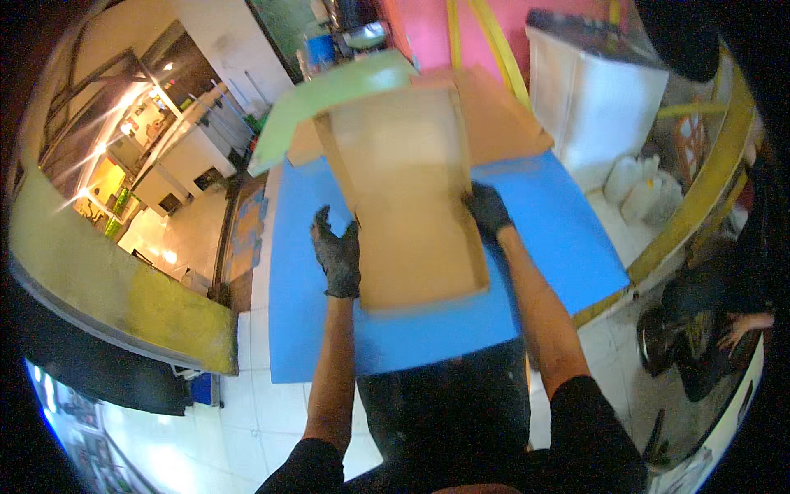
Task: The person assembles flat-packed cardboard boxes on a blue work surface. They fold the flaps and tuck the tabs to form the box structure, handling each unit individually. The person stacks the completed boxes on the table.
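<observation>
An opened brown cardboard box (420,255), blurred by motion, lies over a bright blue tabletop (309,329), its far panel (395,136) stretching away from me. Black gloves cover both of my hands. Beside the box's left edge is my left hand (336,253), fingers curved and spread apart, its thumb side close to the cardboard; whether it touches cannot be made out. My right hand (489,210) grips the right edge around the middle of the box, the fingertips partly hidden against the side.
Beyond the box lie more flat brown cardboard (502,119) and a light green surface (329,99). A white cabinet (597,90) stands at far right, with pale bags (642,189) beside it. A person's hand (745,329) shows at right. At left runs a yellowish counter wall (164,305).
</observation>
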The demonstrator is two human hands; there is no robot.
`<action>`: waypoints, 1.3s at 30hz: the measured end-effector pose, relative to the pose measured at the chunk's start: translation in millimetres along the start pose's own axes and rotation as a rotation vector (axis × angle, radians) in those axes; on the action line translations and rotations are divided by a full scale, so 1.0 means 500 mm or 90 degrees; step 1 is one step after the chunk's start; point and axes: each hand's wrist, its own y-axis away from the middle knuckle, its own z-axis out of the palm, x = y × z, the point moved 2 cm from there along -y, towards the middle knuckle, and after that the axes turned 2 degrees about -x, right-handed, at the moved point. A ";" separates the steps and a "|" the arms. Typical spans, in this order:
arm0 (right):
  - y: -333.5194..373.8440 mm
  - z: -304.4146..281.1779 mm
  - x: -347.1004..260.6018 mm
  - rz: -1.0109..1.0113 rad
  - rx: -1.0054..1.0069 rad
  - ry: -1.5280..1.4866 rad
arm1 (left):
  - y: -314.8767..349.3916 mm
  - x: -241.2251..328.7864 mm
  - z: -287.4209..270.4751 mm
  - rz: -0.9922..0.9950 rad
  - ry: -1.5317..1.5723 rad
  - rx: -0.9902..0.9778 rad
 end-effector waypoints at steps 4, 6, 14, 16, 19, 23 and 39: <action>0.020 0.003 -0.024 0.026 -0.035 0.007 | 0.016 0.150 0.009 -0.078 0.207 -0.360; 0.005 0.007 -0.060 0.064 -0.044 -0.049 | 0.016 0.156 0.079 -0.086 0.284 -0.511; 0.009 0.035 -0.113 -0.136 -0.031 -0.070 | 0.012 0.098 0.279 0.092 0.084 -0.715; 0.031 0.001 -0.164 0.028 -0.167 -0.219 | 0.025 0.080 0.275 0.188 0.074 -0.711; 0.025 -0.021 -0.145 0.121 -0.247 -0.282 | 0.012 0.120 0.284 0.350 -0.040 -0.735; 0.017 -0.025 -0.121 0.147 -0.223 -0.277 | 0.001 0.102 0.300 0.524 -0.179 -0.769; -0.009 0.013 -0.055 0.001 -0.065 -0.078 | -0.027 0.038 0.289 0.052 0.318 -0.930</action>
